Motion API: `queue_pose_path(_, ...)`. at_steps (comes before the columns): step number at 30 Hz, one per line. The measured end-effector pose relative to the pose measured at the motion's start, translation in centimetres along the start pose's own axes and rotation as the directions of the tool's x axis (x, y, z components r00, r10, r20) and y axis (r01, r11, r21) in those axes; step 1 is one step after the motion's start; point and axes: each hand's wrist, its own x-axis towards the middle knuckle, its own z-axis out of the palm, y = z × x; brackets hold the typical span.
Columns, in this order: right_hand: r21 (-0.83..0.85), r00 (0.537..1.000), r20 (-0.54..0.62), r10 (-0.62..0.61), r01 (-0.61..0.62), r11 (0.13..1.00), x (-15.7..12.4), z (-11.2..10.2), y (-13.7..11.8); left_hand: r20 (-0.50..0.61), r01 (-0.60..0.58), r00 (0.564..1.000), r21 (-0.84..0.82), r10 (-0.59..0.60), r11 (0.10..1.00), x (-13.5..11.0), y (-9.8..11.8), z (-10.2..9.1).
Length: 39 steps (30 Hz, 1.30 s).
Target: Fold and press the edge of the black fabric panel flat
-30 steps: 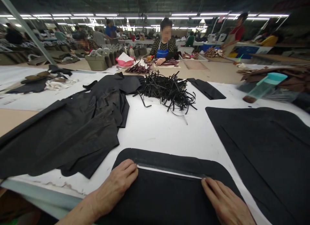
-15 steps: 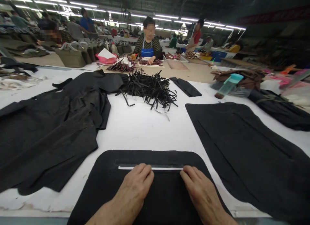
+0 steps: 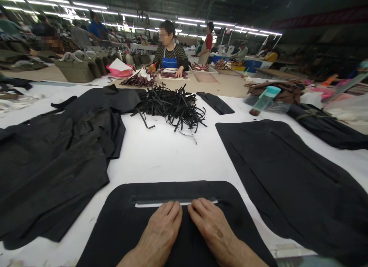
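Note:
A black panel (image 3: 129, 236) with rounded top corners, leather-like, lies flat on the white table in front of me. A long narrow slot (image 3: 146, 205) runs across its upper part, and white shows through it. My left hand (image 3: 163, 230) has its fingers bunched on the slot's lower edge, near the middle. Close beside it on the right, my right hand (image 3: 211, 224) grips the same edge, fingers pressed together. The thumbs are mostly hidden beneath the fingers.
Crumpled black sheets (image 3: 57, 159) lie at left, and more flat black pieces (image 3: 287, 171) at right. A heap of black strips (image 3: 172, 106) sits ahead, near a teal-lidded bottle (image 3: 264, 100). Across the table a person in a blue apron (image 3: 170, 60) handles maroon pieces.
My right hand has slid left along the slot's edge, from its right end to close beside my left hand. My left hand stays near the slot's middle. The view has shifted slightly.

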Motion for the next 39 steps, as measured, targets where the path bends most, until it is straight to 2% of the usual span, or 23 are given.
queue_pose_path(7, -0.043, 0.999, -0.033, 0.003, -0.005, 0.999, -0.9, -0.1, 0.3, 0.135, 0.034, 0.990, 0.078, -0.044, 0.996, 1.0, 1.0, -0.8)
queue_pose_path(12, -0.042, 0.999, -0.026, 0.044, -0.046, 0.998, -0.9, -0.3, -0.1, 0.107, 0.059, 0.992, 0.114, -0.071, 0.992, 1.4, 1.4, -0.8)
queue_pose_path(17, -0.065, 0.995, -0.026, 0.092, -0.094, 0.993, -2.1, -0.9, 0.3, -0.022, -0.016, 1.000, 0.181, 0.020, 0.983, -0.8, -0.4, 0.1)
queue_pose_path(20, -0.052, 0.987, -0.036, 0.155, -0.156, 0.986, -3.1, -1.3, 1.0, -0.067, -0.058, 0.995, 0.214, 0.074, 0.975, -2.1, -1.5, -0.2)
queue_pose_path(25, -0.047, 0.973, -0.039, 0.225, -0.227, 0.973, -4.6, -1.8, 2.3, -0.048, 0.010, 0.999, 0.243, 0.002, 0.970, -3.6, -2.5, -1.7)
queue_pose_path(28, -0.062, 0.966, -0.030, 0.256, -0.258, 0.964, -4.7, -1.9, 2.5, -0.065, 0.000, 0.998, 0.273, 0.019, 0.962, -4.7, -3.4, -2.0)
queue_pose_path(31, -0.064, 0.960, -0.036, 0.277, -0.279, 0.958, -4.2, -2.0, 2.1, -0.076, -0.018, 0.996, 0.297, 0.042, 0.955, -5.9, -4.6, -2.0)
queue_pose_path(34, -0.053, 0.969, -0.054, 0.241, -0.244, 0.968, -3.4, -1.6, 1.6, -0.116, -0.024, 0.991, 0.304, 0.062, 0.952, -7.2, -5.3, -1.8)
queue_pose_path(39, -0.051, 0.968, -0.123, 0.221, -0.228, 0.972, -3.4, -0.5, 1.4, -0.125, 0.090, 0.990, 0.255, -0.060, 0.963, -9.0, -5.5, -0.7)
